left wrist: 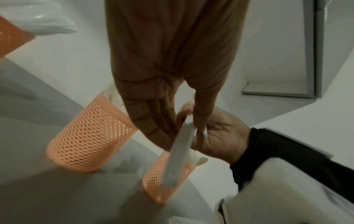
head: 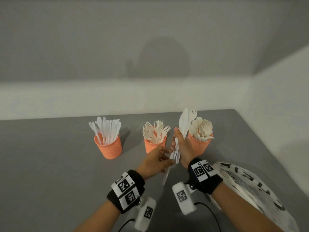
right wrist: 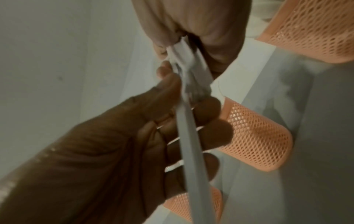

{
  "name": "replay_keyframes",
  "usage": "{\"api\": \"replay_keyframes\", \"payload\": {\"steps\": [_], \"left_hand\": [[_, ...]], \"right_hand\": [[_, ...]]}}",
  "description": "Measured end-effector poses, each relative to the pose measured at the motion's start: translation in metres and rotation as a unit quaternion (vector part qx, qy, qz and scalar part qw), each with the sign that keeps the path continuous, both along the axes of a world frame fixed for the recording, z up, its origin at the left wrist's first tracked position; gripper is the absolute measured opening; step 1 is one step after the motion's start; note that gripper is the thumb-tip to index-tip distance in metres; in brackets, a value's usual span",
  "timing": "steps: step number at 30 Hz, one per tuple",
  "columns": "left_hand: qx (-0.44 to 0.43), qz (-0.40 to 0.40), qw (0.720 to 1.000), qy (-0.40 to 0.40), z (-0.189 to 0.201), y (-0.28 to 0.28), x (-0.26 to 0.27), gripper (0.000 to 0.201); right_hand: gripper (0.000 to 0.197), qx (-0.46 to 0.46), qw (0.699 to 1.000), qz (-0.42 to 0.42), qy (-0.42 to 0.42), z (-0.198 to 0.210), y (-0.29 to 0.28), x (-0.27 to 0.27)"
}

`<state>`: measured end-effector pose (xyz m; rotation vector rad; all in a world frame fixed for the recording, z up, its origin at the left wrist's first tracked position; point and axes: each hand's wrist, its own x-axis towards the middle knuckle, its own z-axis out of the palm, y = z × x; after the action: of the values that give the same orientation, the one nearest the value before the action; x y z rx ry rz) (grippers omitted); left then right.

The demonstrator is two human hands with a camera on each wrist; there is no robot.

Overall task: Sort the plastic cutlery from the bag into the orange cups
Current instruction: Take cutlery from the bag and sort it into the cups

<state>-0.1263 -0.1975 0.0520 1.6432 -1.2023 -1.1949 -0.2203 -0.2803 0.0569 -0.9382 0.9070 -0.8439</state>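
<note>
Plastic cutlery (head: 184, 129): mixed bundle, knives plus fork, upright, clamped in right hand (head: 181, 144) between fork cup (head: 154, 145) and spoon cup (head: 199, 144). Left hand (head: 154, 162) pinching one white handle (head: 167, 175) at bundle's lower end. Pull straight down along handle, no twisting. Keep right-hand clamp firm so neighbours stay put. Check head type, likely knife, then drop into knife cup (head: 109, 147), far left. Bag (head: 250, 190) at right on table (head: 50, 173), more pieces inside.

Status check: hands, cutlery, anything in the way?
Right hand grips mixed cutlery bundle. Left hand pinches one piece at its lower end. Three orange cups part-filled. Bag on the right, path open.
</note>
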Motion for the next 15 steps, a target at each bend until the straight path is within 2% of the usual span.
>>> {"api": "replay_keyframes", "payload": {"steps": [1, 5, 7, 9, 11, 12, 15], "left_hand": [[-0.002, 0.0, 1.0, -0.006, -0.002, 0.0, -0.002, 0.022], [-0.056, -0.057, 0.988, -0.129, -0.002, 0.003, 0.0, 0.024], [-0.036, -0.096, 0.981, -0.164, -0.003, 0.009, 0.005, 0.038], [-0.011, -0.107, 0.978, -0.18, -0.004, 0.016, 0.013, 0.035], [-0.018, -0.085, 0.981, -0.175, -0.004, 0.022, 0.022, 0.022], [-0.031, -0.058, 0.984, -0.166, -0.003, 0.022, 0.026, 0.023], [-0.069, 0.081, 0.99, -0.094, 0.003, 0.012, 0.033, 0.026]], "right_hand": [[0.029, -0.007, 1.0, 0.002, -0.007, 0.001, 0.001, 0.0], [0.028, -0.034, 0.999, -0.014, -0.004, -0.003, -0.003, 0.002], [0.029, -0.023, 0.999, -0.041, 0.0, -0.007, -0.01, -0.001], [0.028, 0.004, 0.998, -0.068, -0.004, -0.011, -0.018, -0.006], [0.027, 0.019, 0.996, -0.081, -0.014, -0.013, -0.024, -0.01], [0.026, 0.016, 0.996, -0.084, -0.009, -0.013, -0.025, -0.011], [0.025, -0.011, 0.997, -0.075, 0.024, -0.017, -0.021, -0.01]]}}
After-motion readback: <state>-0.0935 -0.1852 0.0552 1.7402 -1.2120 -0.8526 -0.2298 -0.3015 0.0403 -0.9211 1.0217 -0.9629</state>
